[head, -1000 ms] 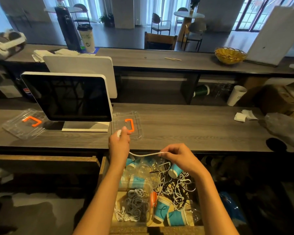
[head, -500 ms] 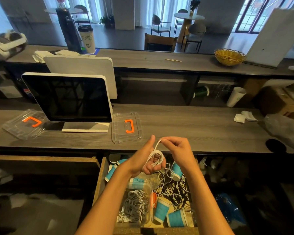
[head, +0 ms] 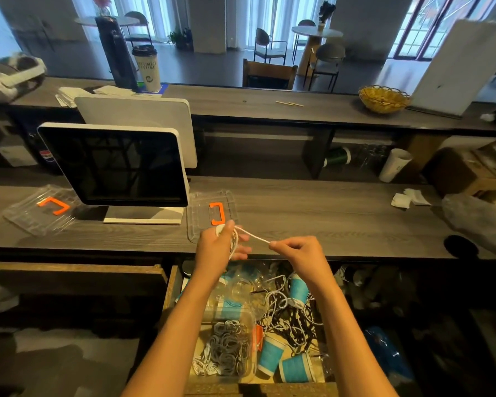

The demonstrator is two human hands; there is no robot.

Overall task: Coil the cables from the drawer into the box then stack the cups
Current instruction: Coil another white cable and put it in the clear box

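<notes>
A white cable (head: 252, 237) stretches taut between my hands above the counter's front edge. My left hand (head: 222, 246) holds several loops of it wound round the fingers. My right hand (head: 297, 252) pinches the free end. Below them the open drawer (head: 171, 287) holds a clear plastic box (head: 251, 319) with coiled grey and white cables (head: 226, 349), a tangle of loose white and black cables (head: 287, 316), and blue paper cups (head: 269, 356) lying among clear plastic cups (head: 238, 287).
On the counter (head: 327, 216) lie a clear lid with an orange handle (head: 211, 214), a monitor (head: 115, 167) and a second clear lid (head: 40, 209). White napkins (head: 407, 197) and a plastic bag (head: 476, 222) sit at the right.
My hands, close together half a second ago, have drawn apart: the right hand pulled the cable end rightward, stretching it taut, and the left hand rose toward the lid.
</notes>
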